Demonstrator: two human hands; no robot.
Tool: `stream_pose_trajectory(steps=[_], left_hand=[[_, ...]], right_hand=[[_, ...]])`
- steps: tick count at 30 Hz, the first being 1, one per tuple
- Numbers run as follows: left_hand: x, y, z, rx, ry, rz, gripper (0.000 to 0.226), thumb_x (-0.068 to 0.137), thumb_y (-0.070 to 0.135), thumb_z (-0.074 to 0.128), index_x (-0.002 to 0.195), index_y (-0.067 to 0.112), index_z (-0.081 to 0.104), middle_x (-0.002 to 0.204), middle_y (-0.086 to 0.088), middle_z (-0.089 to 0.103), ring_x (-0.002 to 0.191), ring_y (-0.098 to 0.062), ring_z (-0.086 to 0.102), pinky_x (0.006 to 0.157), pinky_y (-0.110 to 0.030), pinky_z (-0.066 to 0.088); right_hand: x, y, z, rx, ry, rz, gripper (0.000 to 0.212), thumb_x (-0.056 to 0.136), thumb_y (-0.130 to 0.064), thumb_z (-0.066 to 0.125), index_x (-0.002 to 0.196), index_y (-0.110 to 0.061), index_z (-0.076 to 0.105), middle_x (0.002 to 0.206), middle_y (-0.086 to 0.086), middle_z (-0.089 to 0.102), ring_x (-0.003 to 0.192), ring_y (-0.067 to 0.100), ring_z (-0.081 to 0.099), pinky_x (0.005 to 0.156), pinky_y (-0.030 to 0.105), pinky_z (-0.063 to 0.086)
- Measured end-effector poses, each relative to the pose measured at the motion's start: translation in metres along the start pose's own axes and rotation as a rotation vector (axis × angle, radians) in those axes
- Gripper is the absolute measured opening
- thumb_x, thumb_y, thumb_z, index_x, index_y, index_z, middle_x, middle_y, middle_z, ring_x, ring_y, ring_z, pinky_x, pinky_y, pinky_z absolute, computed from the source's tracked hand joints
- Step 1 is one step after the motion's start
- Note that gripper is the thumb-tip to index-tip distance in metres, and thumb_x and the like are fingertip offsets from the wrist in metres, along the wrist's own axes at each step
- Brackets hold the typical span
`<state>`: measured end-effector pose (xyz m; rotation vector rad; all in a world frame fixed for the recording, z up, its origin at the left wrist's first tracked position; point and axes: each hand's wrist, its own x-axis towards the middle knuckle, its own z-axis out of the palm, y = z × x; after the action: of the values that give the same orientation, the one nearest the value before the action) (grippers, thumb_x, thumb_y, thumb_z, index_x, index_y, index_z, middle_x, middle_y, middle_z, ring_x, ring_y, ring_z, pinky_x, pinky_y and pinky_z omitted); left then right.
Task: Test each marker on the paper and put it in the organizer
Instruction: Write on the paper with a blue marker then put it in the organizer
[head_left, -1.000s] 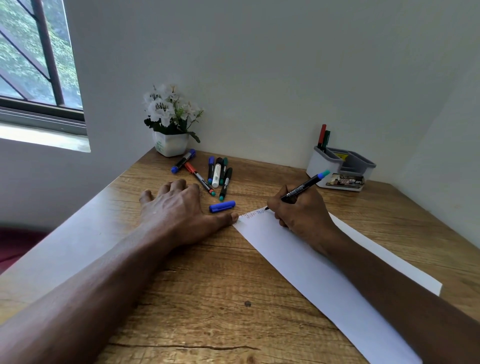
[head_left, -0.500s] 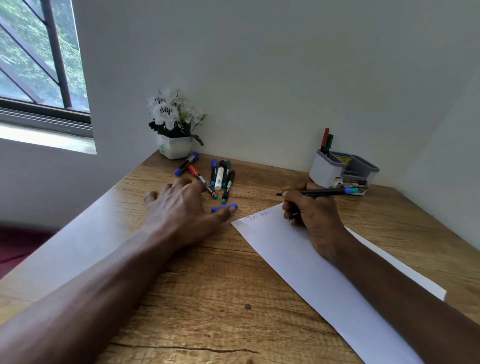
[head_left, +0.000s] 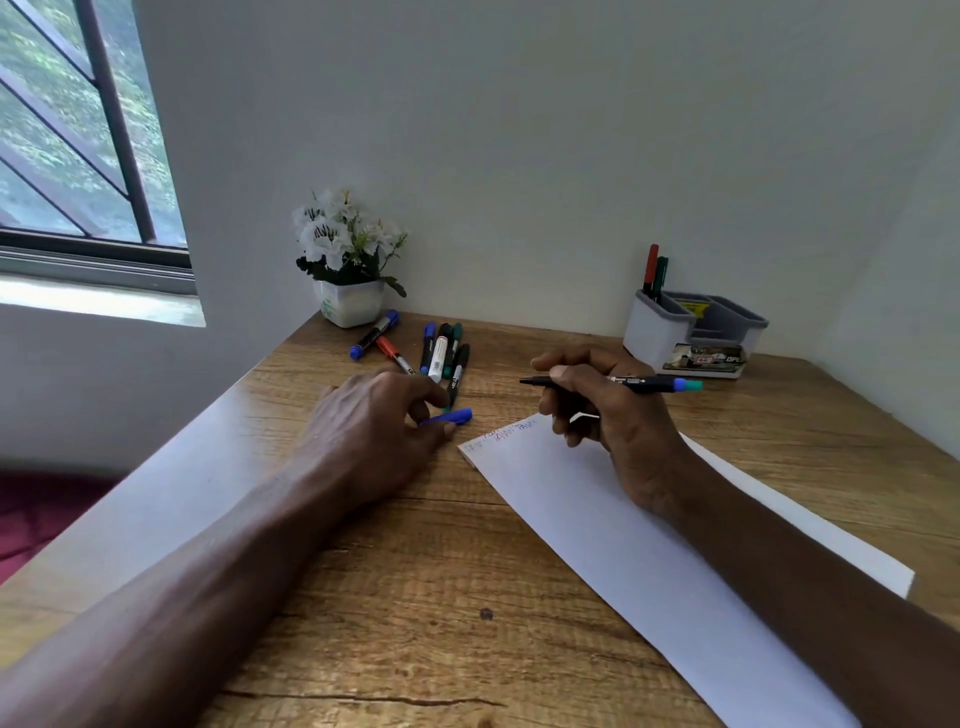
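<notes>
My right hand (head_left: 613, 415) grips a black marker (head_left: 644, 384) with a blue-teal end, held level above the top of the white paper (head_left: 613, 530), its bare tip pointing left. Small scribbles mark the paper's top corner. My left hand (head_left: 374, 431) pinches the loose blue cap (head_left: 452, 417) on the table between thumb and forefinger. Several more markers (head_left: 439, 353) lie in a loose row behind my left hand. The grey and white organizer (head_left: 691, 332) stands at the back right with a red and a green marker upright in its left compartment.
A white pot of white flowers (head_left: 350, 270) sits in the back left corner by the wall. A window is at the far left. The wooden table (head_left: 415, 597) runs up to walls at the back and right.
My right hand lifted the marker off the paper and turned it level, tip to the left. My left hand slid from flat on the table to pinching the blue cap.
</notes>
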<state>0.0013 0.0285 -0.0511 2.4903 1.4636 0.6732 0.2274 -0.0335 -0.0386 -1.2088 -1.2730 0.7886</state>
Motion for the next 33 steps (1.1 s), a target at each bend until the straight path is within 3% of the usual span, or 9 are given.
stream_pose_trajectory(steps=[5, 9, 12, 15, 33], left_hand=[[-0.0005, -0.0026, 0.0015, -0.078, 0.078, 0.003, 0.025, 0.091, 0.041, 0.072, 0.116, 0.035, 0.070, 0.092, 0.021, 0.063, 0.085, 0.001, 0.058, 0.077, -0.031, 0.054], [-0.0016, -0.0041, 0.0009, -0.216, 0.153, 0.021, 0.026, 0.094, 0.037, 0.069, 0.120, 0.035, 0.070, 0.094, 0.018, 0.064, 0.083, 0.001, 0.060, 0.067, -0.022, 0.045], [-0.0016, -0.0047, 0.0021, -0.193, 0.161, 0.077, 0.028, 0.097, 0.036, 0.065, 0.126, 0.035, 0.068, 0.101, 0.014, 0.057, 0.085, -0.002, 0.058, 0.065, -0.019, 0.040], [-0.0021, -0.0041, 0.0020, -0.196, 0.162, 0.101, 0.027, 0.097, 0.034, 0.065, 0.124, 0.034, 0.067, 0.104, 0.014, 0.056, 0.085, -0.002, 0.058, 0.065, -0.015, 0.038], [-0.0093, 0.0030, 0.0001, -0.244, 0.170, 0.280, 0.021, 0.093, 0.034, 0.071, 0.114, 0.037, 0.071, 0.101, 0.022, 0.058, 0.093, 0.003, 0.058, 0.065, -0.015, 0.039]], right_hand=[[-0.0004, -0.0007, 0.0002, 0.049, -0.010, 0.007, 0.017, 0.100, -0.011, 0.057, 0.097, -0.008, 0.074, 0.071, 0.006, 0.071, 0.064, 0.020, 0.061, 0.053, 0.027, 0.048], [-0.0009, -0.0012, -0.0007, 0.132, -0.073, 0.048, 0.020, 0.100, -0.014, 0.056, 0.098, -0.010, 0.075, 0.075, 0.007, 0.071, 0.068, 0.020, 0.061, 0.055, 0.026, 0.048], [-0.0022, -0.0023, -0.0004, 0.163, -0.125, 0.063, 0.022, 0.099, -0.019, 0.058, 0.097, -0.012, 0.078, 0.081, 0.010, 0.072, 0.070, 0.019, 0.062, 0.056, 0.026, 0.049], [-0.0023, -0.0027, -0.0001, 0.155, -0.130, 0.065, 0.026, 0.101, -0.011, 0.052, 0.098, -0.011, 0.077, 0.080, 0.010, 0.073, 0.070, 0.019, 0.062, 0.057, 0.026, 0.049], [-0.0074, -0.0029, 0.0030, 0.095, -0.252, 0.048, 0.003, 0.096, -0.010, 0.065, 0.095, -0.007, 0.065, 0.084, 0.013, 0.075, 0.069, 0.019, 0.063, 0.060, 0.027, 0.051]])
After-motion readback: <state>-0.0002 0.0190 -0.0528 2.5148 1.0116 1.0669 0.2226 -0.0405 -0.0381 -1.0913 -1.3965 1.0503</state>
